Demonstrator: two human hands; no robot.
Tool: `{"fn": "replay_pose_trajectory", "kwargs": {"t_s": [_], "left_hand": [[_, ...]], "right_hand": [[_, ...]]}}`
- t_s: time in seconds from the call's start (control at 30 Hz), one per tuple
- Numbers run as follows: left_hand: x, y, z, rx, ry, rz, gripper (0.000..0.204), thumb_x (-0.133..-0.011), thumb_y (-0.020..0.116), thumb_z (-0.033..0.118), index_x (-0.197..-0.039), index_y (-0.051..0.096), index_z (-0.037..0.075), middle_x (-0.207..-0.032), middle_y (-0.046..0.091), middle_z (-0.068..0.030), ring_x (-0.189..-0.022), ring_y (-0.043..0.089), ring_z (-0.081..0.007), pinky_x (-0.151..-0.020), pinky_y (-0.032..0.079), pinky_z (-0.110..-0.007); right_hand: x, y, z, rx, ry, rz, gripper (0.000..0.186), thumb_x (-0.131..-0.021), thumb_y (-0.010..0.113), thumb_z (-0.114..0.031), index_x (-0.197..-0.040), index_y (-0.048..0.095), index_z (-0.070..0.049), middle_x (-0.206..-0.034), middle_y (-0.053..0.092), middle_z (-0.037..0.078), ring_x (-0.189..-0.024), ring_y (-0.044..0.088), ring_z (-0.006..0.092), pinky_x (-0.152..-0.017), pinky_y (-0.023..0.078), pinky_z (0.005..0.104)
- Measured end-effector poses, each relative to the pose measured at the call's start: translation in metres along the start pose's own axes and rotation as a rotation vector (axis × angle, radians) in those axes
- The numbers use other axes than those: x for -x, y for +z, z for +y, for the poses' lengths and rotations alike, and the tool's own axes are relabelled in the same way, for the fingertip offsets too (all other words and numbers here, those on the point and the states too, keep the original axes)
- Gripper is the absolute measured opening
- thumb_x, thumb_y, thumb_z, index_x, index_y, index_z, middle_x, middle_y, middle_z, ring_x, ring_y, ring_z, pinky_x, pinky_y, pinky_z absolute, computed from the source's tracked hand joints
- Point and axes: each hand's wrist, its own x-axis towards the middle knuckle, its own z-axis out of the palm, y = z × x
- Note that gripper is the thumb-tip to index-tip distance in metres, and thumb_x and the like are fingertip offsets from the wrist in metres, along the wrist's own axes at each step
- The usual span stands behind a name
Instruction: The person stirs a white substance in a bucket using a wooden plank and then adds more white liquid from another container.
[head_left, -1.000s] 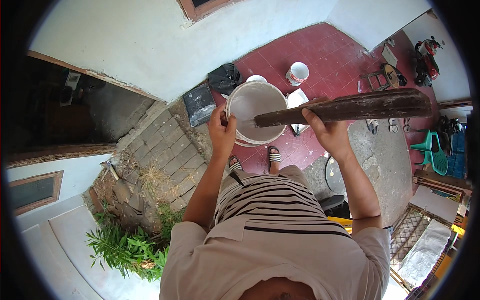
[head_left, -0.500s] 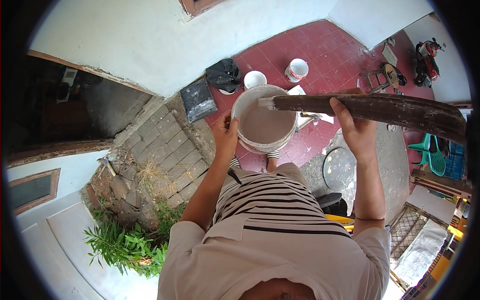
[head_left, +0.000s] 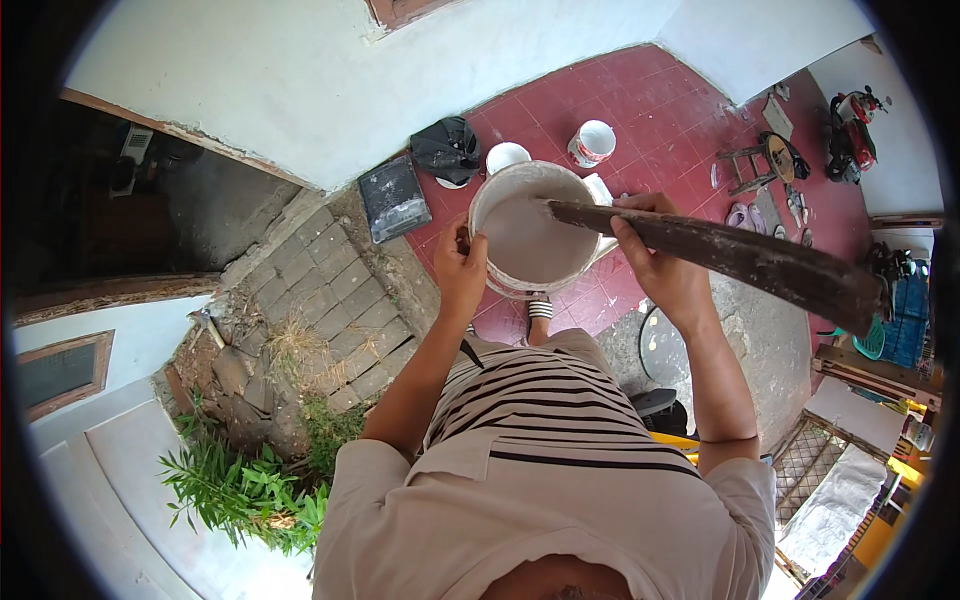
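A white plastic bucket [head_left: 487, 286], smeared and holding smooth grey-beige liquid, is held before me. My left hand [head_left: 460, 265] is closed on its left rim, thumb outside near the top edge. My right hand [head_left: 660, 270] is wrapped round a long dark-brown wooden board [head_left: 770, 268] with pale smears. The board slants from the right side down to its narrower end inside the bucket, near the upper right of the opening. Below the bucket, my striped sandal [head_left: 538, 308] shows on red tiles.
A small white bucket [head_left: 592, 143], a white container [head_left: 506, 158], a black bag [head_left: 445, 150] and a dark tray [head_left: 394, 205] sit ahead. Paving [head_left: 320, 280] and plants [head_left: 240, 485] are left. At right are a stool [head_left: 750, 175], footwear [head_left: 740, 216], a scooter [head_left: 850, 135] and stacked items.
The board's outer end swung right, then came back lower and tilts downward now. The bucket shifted slightly right with my left hand. My right hand moved right, then partly back.
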Motion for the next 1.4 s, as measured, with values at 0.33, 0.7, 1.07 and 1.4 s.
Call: {"fn": "replay_pose_trajectory", "kwargs": {"t_s": [0.33,0.7,1.07,1.4], "left_hand": [[-0.004,-0.006,0.002,-0.075,0.059,0.047,0.032,-0.092,0.066,0.002,-0.124,0.065,-0.001,-0.092,0.063,-0.0024,-0.077,0.057,-0.0081,-0.067,0.048,-0.025],[-0.004,-0.003,0.012,-0.098,0.138,0.028,0.034,-0.09,0.066,-0.001,-0.124,0.063,-0.001,-0.089,0.061,-0.0028,-0.074,0.055,-0.0074,-0.064,0.047,-0.024],[-0.006,-0.008,0.015,-0.132,0.159,-0.021,0.035,-0.093,0.066,-0.001,-0.128,0.061,-0.001,-0.092,0.062,-0.0025,-0.076,0.055,-0.0068,-0.066,0.046,-0.023],[-0.01,-0.009,0.009,-0.059,0.229,0.027,0.035,-0.088,0.067,-0.001,-0.123,0.063,0.0,-0.09,0.062,-0.0037,-0.073,0.055,-0.0072,-0.064,0.047,-0.024]], "right_hand": [[0.012,-0.006,0.0,-0.192,0.057,-0.2,0.015,-0.097,0.072,-0.009,-0.108,0.068,0.0,-0.098,0.072,0.008,-0.086,0.07,0.0141,-0.077,0.056,0.0292],[0.002,0.012,0.007,-0.137,-0.042,-0.118,0.021,-0.096,0.074,-0.014,-0.113,0.068,-0.002,-0.093,0.073,0.009,-0.084,0.071,0.0186,-0.076,0.055,0.032],[-0.004,0.021,0.005,-0.054,-0.096,-0.063,0.017,-0.092,0.074,-0.009,-0.106,0.065,-0.004,-0.098,0.073,0.014,-0.086,0.073,0.0282,-0.076,0.057,0.0346],[0.002,0.004,0.022,-0.018,-0.065,-0.06,0.019,-0.095,0.073,-0.011,-0.11,0.065,-0.002,-0.093,0.074,0.011,-0.084,0.072,0.0184,-0.076,0.056,0.032]]}}
